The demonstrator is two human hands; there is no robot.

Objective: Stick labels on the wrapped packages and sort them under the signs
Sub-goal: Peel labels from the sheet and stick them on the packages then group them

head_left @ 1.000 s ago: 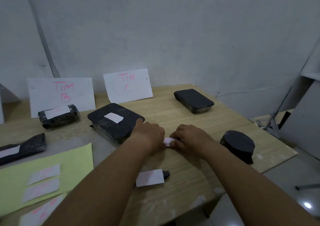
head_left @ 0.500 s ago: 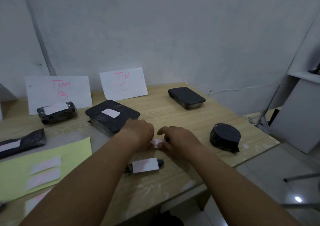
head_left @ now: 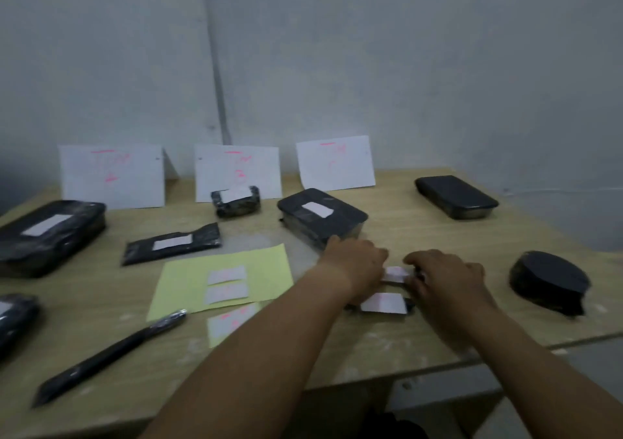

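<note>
- Near the front edge of the table, right of its middle: left hand and right hand, close together, backs up.
- Between them a white label, pinched at its left end by the curled fingers of the left hand and at its right end by the curled fingers of the right; too blurred to tell the exact fingertip contact.
- Just in front of the hands, flat on the table: a small dark package, white label already on top.
- Along the back edge, upright, with pink writing: left sign, middle sign, right sign.
- Before the left sign, by the left edge: a large labelled package.
- Touching the middle sign's foot: a short labelled package; nearer the front, a flat labelled package.
- Before the right sign: a labelled box package, just beside the left hand.
- Toward the back right corner: an unlabelled package.
- By the right edge: a round unlabelled package.
- Left of the hands: a yellow sheet bearing spare labels.
- Toward the front left corner: a black pen.
</note>
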